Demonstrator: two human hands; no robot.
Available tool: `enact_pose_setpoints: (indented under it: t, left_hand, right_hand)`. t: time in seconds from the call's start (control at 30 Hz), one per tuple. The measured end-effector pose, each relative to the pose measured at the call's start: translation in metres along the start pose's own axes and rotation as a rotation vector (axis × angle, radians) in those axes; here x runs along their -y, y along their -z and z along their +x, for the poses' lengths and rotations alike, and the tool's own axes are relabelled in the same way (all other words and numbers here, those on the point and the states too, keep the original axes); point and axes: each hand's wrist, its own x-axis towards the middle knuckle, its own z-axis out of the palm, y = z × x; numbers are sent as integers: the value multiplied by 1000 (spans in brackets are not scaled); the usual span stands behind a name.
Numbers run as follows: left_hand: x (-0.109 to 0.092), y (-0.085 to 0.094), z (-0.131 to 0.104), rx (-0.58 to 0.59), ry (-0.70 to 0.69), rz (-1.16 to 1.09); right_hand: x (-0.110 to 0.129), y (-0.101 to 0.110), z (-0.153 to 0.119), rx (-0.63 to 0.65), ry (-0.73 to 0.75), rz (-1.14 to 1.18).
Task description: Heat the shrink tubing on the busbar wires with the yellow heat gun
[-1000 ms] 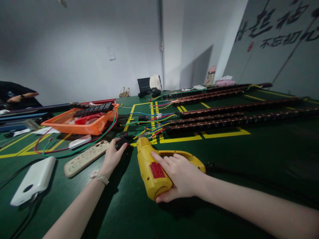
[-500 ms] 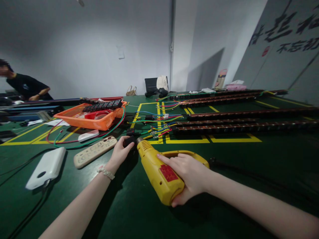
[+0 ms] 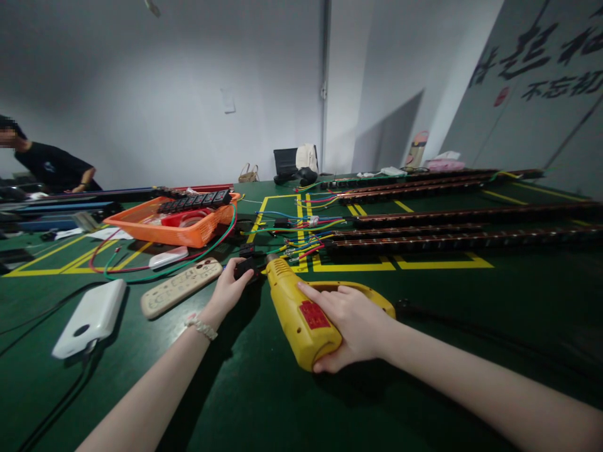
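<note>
My right hand [image 3: 351, 320] is closed round a yellow heat gun [image 3: 301, 317] with a red label, its nozzle pointing away from me. Between the fingers of my left hand [image 3: 230, 285] is a small black block, apparently a socket module [image 3: 248, 269], with wires at its far side. The nozzle sits just right of this block, close to the wires; whether it touches them I cannot tell. Several coloured wires [image 3: 301, 248] with bare metal lugs lie beyond, running to the long black and copper strips [image 3: 452, 242].
An orange basket [image 3: 188, 235] with black socket strips stands at the left rear. Nearer lie a beige power strip [image 3: 181, 289] and a white power bank [image 3: 92, 317] with a cable. A black cord [image 3: 452, 320] trails right. Another person [image 3: 54, 166] is at the far left.
The heat gun has shifted slightly, its nozzle a little to the right and its rear end up and left. My left hand stays almost in place with the black block.
</note>
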Motion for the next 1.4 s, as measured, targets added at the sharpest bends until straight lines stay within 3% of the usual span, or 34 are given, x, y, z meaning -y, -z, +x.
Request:
enact_pose_setpoints:
  t: [0.2,0.53,1.1,1.4]
  left_hand:
    - [-3,1,-1,-36,-9,83]
    - [-14,8,-8,-21,74,161]
    - [-11,7,-7,-31,7,135]
    - [-7,5,-4,-137,39,-8]
  right_hand:
    - [1,-2,1,-7,-87,-38]
    - [2,1,-1,-13,-87,-53]
    - [9,-2,-7,24,125,70]
    - [9,-2,-8,26,128,94]
